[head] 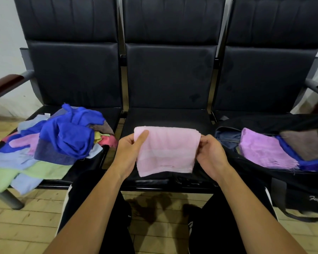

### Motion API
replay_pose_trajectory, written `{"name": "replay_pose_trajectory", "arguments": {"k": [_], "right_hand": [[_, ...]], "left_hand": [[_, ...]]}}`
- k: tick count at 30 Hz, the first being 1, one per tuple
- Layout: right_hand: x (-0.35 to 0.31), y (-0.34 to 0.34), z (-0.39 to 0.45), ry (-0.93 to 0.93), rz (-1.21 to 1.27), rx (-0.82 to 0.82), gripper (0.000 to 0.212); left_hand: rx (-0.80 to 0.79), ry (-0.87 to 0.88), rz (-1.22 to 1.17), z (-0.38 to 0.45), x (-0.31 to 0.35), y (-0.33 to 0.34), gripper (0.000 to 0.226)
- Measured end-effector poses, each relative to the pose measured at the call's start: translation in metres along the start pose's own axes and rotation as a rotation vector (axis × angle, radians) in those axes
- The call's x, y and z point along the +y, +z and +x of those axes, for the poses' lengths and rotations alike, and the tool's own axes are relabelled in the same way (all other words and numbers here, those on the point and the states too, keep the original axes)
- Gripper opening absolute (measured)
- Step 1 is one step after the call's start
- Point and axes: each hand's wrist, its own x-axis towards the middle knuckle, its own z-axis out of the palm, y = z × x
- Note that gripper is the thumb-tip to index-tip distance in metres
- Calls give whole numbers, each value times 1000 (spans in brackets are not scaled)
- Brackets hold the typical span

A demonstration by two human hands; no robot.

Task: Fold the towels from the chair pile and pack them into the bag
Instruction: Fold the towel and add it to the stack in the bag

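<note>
We hold the folded pink towel [166, 150] over the middle seat [170, 117], our left hand [129, 153] pinching its 9 o'clock edge and our right hand [210, 154] pinching its 3 o'clock edge. The loose towel pile [50, 142] lies at 9 o'clock of our grip; the open black bag [290, 189] with folded towels sits at 3 o'clock.
</note>
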Motion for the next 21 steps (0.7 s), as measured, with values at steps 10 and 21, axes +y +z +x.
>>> {"name": "replay_pose_trajectory", "arguments": {"k": [10, 21], "right_hand": [[-2, 0, -10, -61, -190, -208, 36], [-24, -47, -2, -70, -510, -137, 49]], "left_hand": [[-317, -21, -31, -2, -4, -3, 55], [-403, -48, 24, 4, -18, 49, 67]]}}
